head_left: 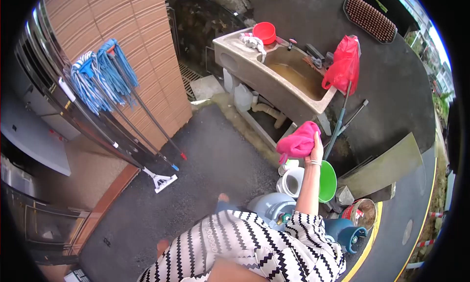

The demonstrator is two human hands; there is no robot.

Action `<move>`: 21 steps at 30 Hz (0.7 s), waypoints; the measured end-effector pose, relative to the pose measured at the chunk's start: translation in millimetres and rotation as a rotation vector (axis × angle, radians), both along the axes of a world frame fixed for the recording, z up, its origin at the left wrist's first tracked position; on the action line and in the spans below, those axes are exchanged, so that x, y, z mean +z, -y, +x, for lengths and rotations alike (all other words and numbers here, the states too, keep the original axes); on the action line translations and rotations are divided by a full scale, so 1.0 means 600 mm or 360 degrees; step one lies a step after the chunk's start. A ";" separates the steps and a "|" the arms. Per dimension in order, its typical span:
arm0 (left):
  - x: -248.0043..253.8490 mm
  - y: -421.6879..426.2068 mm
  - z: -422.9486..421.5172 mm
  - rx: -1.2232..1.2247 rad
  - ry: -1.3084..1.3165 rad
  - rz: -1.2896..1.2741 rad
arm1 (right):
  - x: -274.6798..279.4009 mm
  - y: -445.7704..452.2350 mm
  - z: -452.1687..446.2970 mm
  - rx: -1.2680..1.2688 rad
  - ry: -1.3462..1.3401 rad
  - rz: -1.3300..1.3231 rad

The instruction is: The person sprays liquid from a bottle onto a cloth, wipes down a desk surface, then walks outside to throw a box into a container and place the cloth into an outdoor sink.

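My right hand (317, 147), with bracelets at the wrist, is stretched forward and closed on a bright pink cloth (297, 142). The bunched cloth is in front of the near edge of a stone sink (274, 76), apart from it. Brownish water or a stained bottom shows in the basin. On the sink lie a red bowl (264, 32), a white-grey cloth (253, 42) and a red plastic bag (341, 66). Only a blurred piece of skin, perhaps my left forearm, shows at the bottom edge; my left hand is outside the picture.
Below my right arm stand a white bucket (292, 182), a green basin (327, 181) and blue gas cylinders (272, 206). Two blue mops (90, 81) lean on the tiled wall at left. A board (387, 167) leans at right. A white squeegee (164, 181) rests on the ground.
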State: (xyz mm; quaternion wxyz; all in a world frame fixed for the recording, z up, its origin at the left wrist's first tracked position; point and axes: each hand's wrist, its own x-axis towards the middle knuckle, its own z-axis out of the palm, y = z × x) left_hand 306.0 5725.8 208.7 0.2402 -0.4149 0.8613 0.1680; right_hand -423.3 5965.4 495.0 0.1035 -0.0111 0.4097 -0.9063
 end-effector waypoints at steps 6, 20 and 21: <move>-0.031 0.151 -0.025 0.0266 0.0706 -0.0125 | 0.022 0.232 -0.151 0.0072 0.0063 -0.0111; 0.736 0.531 -1.185 -0.0449 -0.2653 0.1410 | 0.083 0.463 -0.696 -0.0694 -0.0145 0.0004; 0.806 0.527 -1.235 -0.0918 -0.2744 0.1584 | 0.098 0.484 -0.736 -0.0890 -0.0218 0.0124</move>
